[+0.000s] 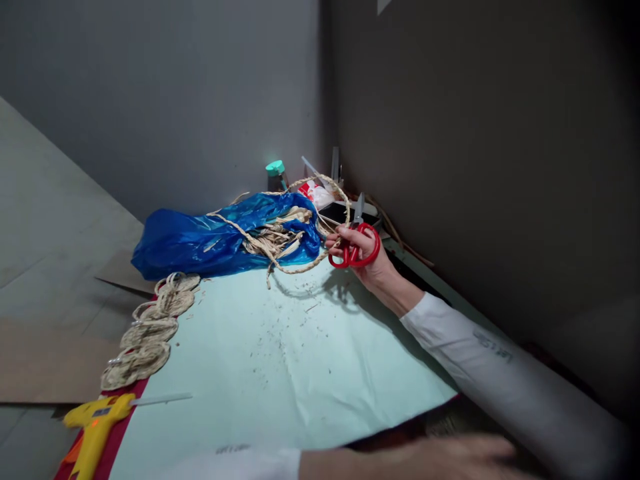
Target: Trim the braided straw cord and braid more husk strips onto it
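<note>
The right hand [375, 270] is partly closed around red-handled metal scissors [356, 255], their blades pointing away from the wrist, and has hold of a pale braided straw cord [290, 271] too. The cord loops over a crumpled blue plastic bag [175, 248] (its opening shows loose straw strips [273, 241]). The left hand [445, 457] is a blur at the near edge, so I cannot tell how open its grip is or whether it holds anything. Woven straw pieces [146, 333] and a yellow glue gun [97, 427] lie along the left side of the pale green sheet [240, 380].
</note>
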A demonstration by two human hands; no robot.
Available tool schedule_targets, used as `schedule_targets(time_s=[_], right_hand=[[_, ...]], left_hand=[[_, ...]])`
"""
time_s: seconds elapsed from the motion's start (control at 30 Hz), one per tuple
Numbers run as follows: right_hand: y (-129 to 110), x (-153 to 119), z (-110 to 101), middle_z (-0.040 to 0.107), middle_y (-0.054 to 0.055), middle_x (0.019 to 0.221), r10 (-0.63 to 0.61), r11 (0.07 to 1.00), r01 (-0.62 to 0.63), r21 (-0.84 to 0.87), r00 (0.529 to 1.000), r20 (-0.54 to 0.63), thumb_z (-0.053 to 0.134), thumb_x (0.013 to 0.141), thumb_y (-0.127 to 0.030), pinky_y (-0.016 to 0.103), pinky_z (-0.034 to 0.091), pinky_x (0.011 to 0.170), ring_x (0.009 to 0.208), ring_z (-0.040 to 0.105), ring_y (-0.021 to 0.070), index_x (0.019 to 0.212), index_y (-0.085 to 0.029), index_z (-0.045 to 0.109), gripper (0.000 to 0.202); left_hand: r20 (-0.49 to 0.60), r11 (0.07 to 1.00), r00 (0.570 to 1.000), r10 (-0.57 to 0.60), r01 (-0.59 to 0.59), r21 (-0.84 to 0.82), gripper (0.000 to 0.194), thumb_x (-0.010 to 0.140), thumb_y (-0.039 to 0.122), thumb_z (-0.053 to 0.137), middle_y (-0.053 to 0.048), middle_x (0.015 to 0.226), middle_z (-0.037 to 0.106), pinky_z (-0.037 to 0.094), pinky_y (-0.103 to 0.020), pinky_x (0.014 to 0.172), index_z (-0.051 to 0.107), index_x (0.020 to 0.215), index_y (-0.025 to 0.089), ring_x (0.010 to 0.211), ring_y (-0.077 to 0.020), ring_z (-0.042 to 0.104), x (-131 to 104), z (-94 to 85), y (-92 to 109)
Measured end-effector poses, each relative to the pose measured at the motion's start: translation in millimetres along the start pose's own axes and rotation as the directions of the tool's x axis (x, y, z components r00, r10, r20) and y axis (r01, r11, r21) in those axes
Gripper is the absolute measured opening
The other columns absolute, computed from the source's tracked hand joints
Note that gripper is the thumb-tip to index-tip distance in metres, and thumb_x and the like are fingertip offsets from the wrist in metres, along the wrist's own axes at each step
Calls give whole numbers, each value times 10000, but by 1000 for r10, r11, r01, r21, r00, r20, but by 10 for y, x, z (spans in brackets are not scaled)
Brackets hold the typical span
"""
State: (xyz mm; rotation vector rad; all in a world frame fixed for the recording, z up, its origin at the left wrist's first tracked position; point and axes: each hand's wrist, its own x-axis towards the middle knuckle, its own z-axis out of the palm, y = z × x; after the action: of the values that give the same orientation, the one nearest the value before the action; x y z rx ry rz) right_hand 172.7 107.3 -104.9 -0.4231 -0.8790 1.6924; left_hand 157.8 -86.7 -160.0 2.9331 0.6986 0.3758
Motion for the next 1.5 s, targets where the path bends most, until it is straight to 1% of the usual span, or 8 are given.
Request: schedule_targets(time_s=[0.1,0.17,0.33,0.57,0.67,0.83,0.97,1.5], right_hand=[[-30,-10,15,711,65,752,-13,1000,13,3,1000,-1,782,683,-308,276,570,598,697,676,183,775,-143,659,225],[-51,-2,21,712,68,755,-30,999,30,16,1000,3,777,688,-307,268,566,602,715,681,186,783,-140,664,223],[-61,22,20,715,65,750,-24,998,24,51,1000,-13,788,674,-306,232,551,590,692,678,164,777,-134,666,235],[-121,-24,63,719,54,746,28,998,-24,63,998,-55,782,677,-292,209,547,602,672,670,141,762,-140,675,204],[-169,-63,113,719,56,739,48,995,-42,96,997,-64,767,689,-276,201,542,581,664,668,140,751,-134,685,175],[-233,-167,231,714,48,754,79,989,-75,125,997,-21,777,689,-279,200,544,579,692,673,146,802,-135,690,203],[-223,-287,329,719,44,756,130,986,-130,103,991,10,770,713,-304,203,552,602,698,684,146,860,-145,681,233],[-104,-440,354,734,27,868,261,961,-243,-131,955,141,747,758,-301,225,554,622,750,686,156,1026,-210,652,299]], left_hand=[[-189,973,964,-189,159,-167,346,960,320,386,-77,1138,717,515,-352,961,699,1072,223,1056,-204,658,-174,-338,-388],[-313,854,794,-521,488,-183,349,967,254,377,-141,1112,715,493,-369,989,682,1081,129,1069,-218,646,-338,-535,-767],[-161,636,637,-754,769,67,550,947,329,464,-242,1531,323,227,-549,1153,424,1425,59,1433,-345,265,-480,-655,-1540],[-33,863,862,-506,505,-23,534,920,536,455,-148,1439,495,282,-466,1146,560,1300,176,1355,-292,404,-154,-399,-920],[-88,994,994,66,-73,-75,359,968,442,426,-34,1265,661,224,-394,1179,611,1189,227,1250,-194,526,-152,-273,-549],[-613,975,758,-222,175,-136,206,924,181,514,-86,957,745,504,-308,828,637,1086,149,862,-164,644,-365,-712,-527],[-757,727,368,-541,657,-200,257,873,114,591,-79,1090,691,447,-346,927,666,1103,200,1041,-200,595,-619,-1242,-745],[-457,502,246,-855,615,-608,145,887,203,588,13,774,679,435,-186,623,732,889,212,670,-105,586,-967,-1342,-709]])
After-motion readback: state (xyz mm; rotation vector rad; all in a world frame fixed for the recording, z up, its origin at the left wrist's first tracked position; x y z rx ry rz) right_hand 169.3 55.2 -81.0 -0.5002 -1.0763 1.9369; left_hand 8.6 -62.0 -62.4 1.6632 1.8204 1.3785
